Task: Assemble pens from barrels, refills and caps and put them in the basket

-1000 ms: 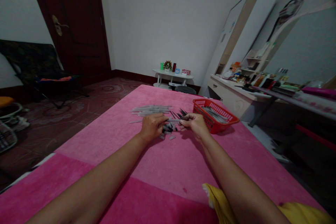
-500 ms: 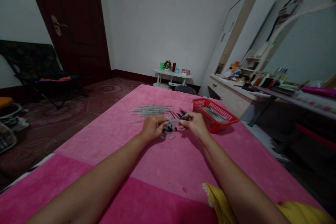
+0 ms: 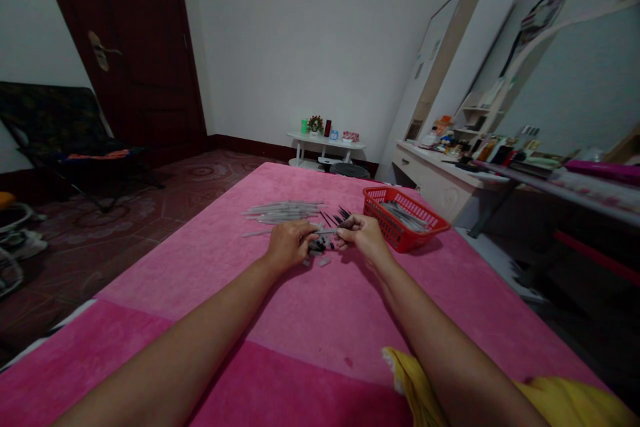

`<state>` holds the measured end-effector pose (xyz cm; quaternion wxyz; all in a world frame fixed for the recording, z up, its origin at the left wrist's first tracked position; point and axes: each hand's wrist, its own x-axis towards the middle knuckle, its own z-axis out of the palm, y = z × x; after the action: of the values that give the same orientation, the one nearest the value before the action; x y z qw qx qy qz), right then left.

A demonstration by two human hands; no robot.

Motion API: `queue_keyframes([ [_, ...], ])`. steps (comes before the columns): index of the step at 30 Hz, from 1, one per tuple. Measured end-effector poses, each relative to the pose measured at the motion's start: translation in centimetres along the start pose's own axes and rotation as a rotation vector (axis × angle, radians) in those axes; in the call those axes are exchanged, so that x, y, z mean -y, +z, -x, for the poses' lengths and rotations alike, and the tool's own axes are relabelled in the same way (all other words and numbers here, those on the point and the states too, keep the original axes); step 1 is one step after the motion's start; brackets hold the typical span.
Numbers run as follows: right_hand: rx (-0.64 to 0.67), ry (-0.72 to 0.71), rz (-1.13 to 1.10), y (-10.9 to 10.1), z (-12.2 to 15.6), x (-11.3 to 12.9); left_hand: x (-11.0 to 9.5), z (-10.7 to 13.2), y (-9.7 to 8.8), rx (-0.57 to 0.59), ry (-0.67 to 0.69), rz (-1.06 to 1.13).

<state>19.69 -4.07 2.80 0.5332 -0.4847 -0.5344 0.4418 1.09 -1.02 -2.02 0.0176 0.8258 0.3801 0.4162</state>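
Note:
My left hand [image 3: 291, 245] and my right hand [image 3: 361, 236] are both closed on a thin grey pen-like stick [image 3: 327, 231], one at each end of it. It lies roughly level between my fingertips. Below it are small black and grey pieces [image 3: 317, 247], partly hidden by my hands, with a short grey piece [image 3: 325, 261] lying closer to me. Thin black pointed pieces [image 3: 343, 213] fan out just beyond my right hand. Behind my left hand lies a row of similar grey sticks [image 3: 285, 209], side by side.
A red plastic basket [image 3: 406, 240] holding more grey sticks stands right of my right hand. Everything rests on a pink plush cover [image 3: 300, 320]. Yellow cloth [image 3: 420, 387] lies by my right forearm. A cluttered dressing table [image 3: 440, 177] stands at the right.
The whole view has shifted slightly. Both hands still grip the grey stick, in nearly the same place above the small pieces.

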Motion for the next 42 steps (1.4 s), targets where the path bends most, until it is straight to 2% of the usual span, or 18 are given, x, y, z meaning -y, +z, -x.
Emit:
queue_keyframes([
  [3,0.000,0.006,0.011,-0.1,-0.2,0.6,-0.5,-0.3,-0.1,0.004,-0.013,0.086],
  [6,-0.049,-0.085,0.094,-1.6,-0.7,2.1,-0.7,-0.7,-0.4,-0.062,-0.010,0.223],
  [8,-0.217,-0.207,0.178,-3.7,-1.1,3.1,-0.1,-0.8,-0.6,-0.125,-0.033,0.247],
  [10,-0.483,-0.344,0.344,-6.5,-1.5,3.9,1.2,-0.8,-0.7,-0.179,-0.088,0.204],
  [12,-0.740,-0.403,0.583,-9.4,-1.7,4.3,2.7,-0.7,-0.9,-0.244,-0.169,0.129],
  [14,-0.911,-0.357,0.817,-11.8,-1.6,4.2,4.2,-0.5,-1.0,-0.256,-0.225,0.049],
  [18,-1.009,-0.188,1.102,-14.4,-1.3,2.8,5.6,-0.3,-1.2,-0.188,-0.288,-0.081],
  [22,-0.959,-0.071,1.227,-15.1,-1.6,1.2,5.4,-0.3,-1.2,-0.035,-0.296,-0.204],
  [27,-0.870,-0.077,1.291,-15.8,-2.1,0.0,5.7,-0.2,-0.9,0.151,-0.291,-0.204],
  [30,-0.861,-0.163,1.299,-15.3,-2.1,0.2,6.2,-0.1,-0.5,0.162,-0.323,-0.168],
  [33,-0.835,-0.365,1.212,-13.6,-2.2,1.0,6.6,-0.1,-0.4,0.151,-0.341,-0.158],
  [36,-0.659,-0.536,1.078,-11.0,-2.2,1.6,6.5,-0.1,-0.5,0.162,-0.365,-0.212],
  [38,-0.475,-0.580,1.047,-9.0,-2.1,1.4,6.3,-0.1,-0.6,0.170,-0.382,-0.258],
  [40,-0.302,-0.563,1.092,-7.2,-1.9,0.9,6.2,-0.1,-0.7,0.176,-0.393,-0.284],
  [42,-0.162,-0.483,1.180,-5.6,-1.5,0.0,6.2,-0.2,-0.7,0.176,-0.398,-0.292],
])
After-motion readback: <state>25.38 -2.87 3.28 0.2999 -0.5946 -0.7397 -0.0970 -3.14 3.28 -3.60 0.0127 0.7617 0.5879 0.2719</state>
